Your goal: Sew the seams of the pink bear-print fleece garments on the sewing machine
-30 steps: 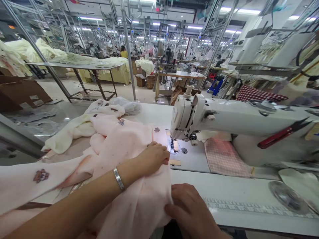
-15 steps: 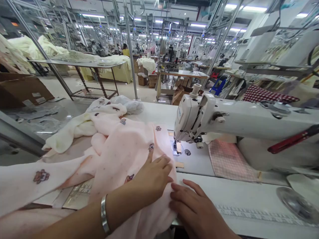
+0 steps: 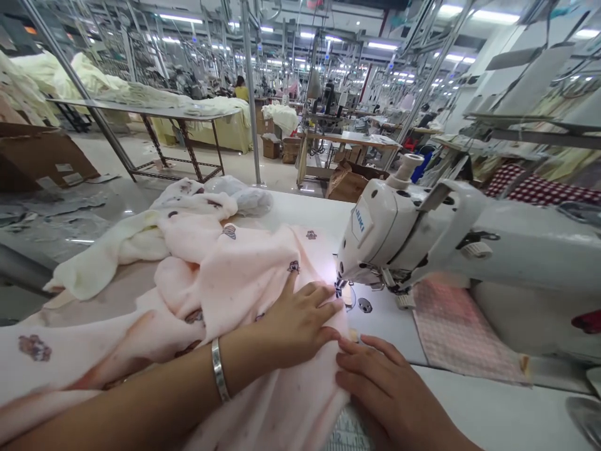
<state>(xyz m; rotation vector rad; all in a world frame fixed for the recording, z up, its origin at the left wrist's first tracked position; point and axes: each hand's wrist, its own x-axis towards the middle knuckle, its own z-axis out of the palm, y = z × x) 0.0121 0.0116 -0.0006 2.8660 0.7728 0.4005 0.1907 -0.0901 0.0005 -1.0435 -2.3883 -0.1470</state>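
Note:
A pale pink fabric (image 3: 235, 282) with small bear prints lies bunched across the sewing table. My left hand (image 3: 295, 322) rests flat on it, fingers spread and pointing at the needle of the white sewing machine (image 3: 404, 232). A silver bracelet circles that wrist. My right hand (image 3: 380, 382) lies on the fabric's right edge just in front of the needle, fingers stretched out flat. Neither hand grips anything.
A cream garment (image 3: 122, 244) and a white bundle (image 3: 244, 197) lie at the table's far left. A pink checked cloth (image 3: 460, 332) lies under the machine arm. Beyond are a metal table with piled fabric (image 3: 141, 106), cardboard boxes (image 3: 42, 160), and a distant person in yellow (image 3: 242, 91).
Both hands have slid the pink fabric forward and rightward up to the needle. My left fingers opened from a curled hold to flat. The view has come closer to the machine head.

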